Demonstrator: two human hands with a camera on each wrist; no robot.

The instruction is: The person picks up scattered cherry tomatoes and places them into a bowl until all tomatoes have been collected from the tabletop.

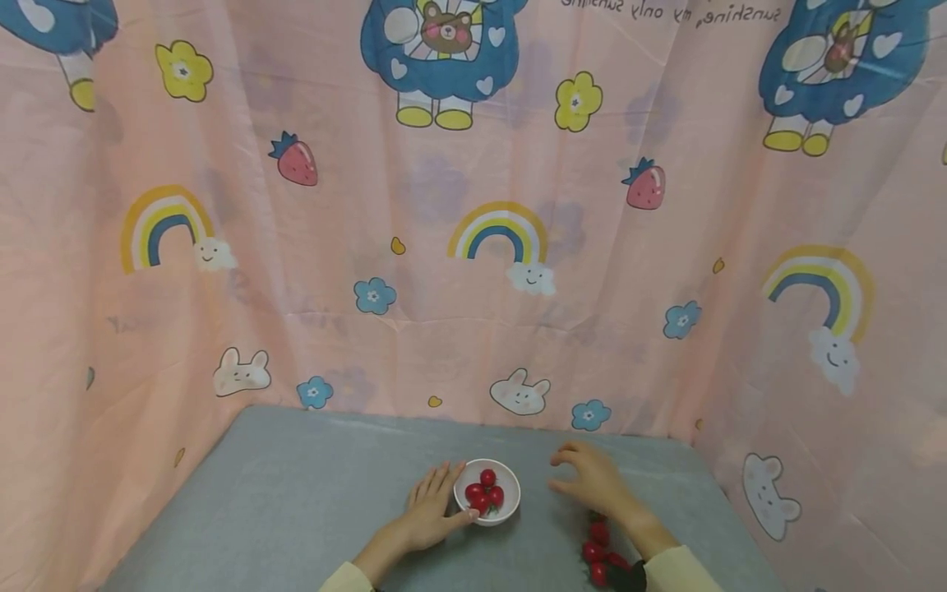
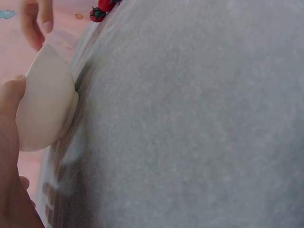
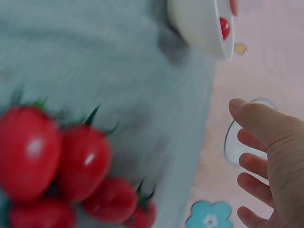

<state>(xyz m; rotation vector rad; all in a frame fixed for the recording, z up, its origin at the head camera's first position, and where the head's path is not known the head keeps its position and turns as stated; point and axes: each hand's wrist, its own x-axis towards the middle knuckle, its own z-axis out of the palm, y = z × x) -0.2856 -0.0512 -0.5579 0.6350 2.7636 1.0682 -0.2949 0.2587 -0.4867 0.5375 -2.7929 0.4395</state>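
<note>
A small white bowl (image 1: 514, 511) stands on the table with several red cherry tomatoes (image 1: 474, 492) in it. My left hand (image 1: 429, 514) holds the bowl at its left side, thumb on the near rim and fingers along the outside. In the left wrist view the bowl (image 2: 47, 99) shows its outer wall beside my thumb. To the right of the bowl, my right hand (image 1: 592, 481) is above the table, fingers loosely curved, with nothing in it. More cherry tomatoes (image 1: 594, 552) with green stems lie under and beside my right forearm; the right wrist view shows these tomatoes (image 3: 83, 161) close up.
Grey-blue cloth covers the table (image 1: 296, 493). Behind it and along both sides hangs a pink printed curtain (image 1: 459, 345), meeting the table's far edge a short way beyond the bowl. A dark object (image 1: 627, 575) by the right sleeve partly covers the loose tomatoes.
</note>
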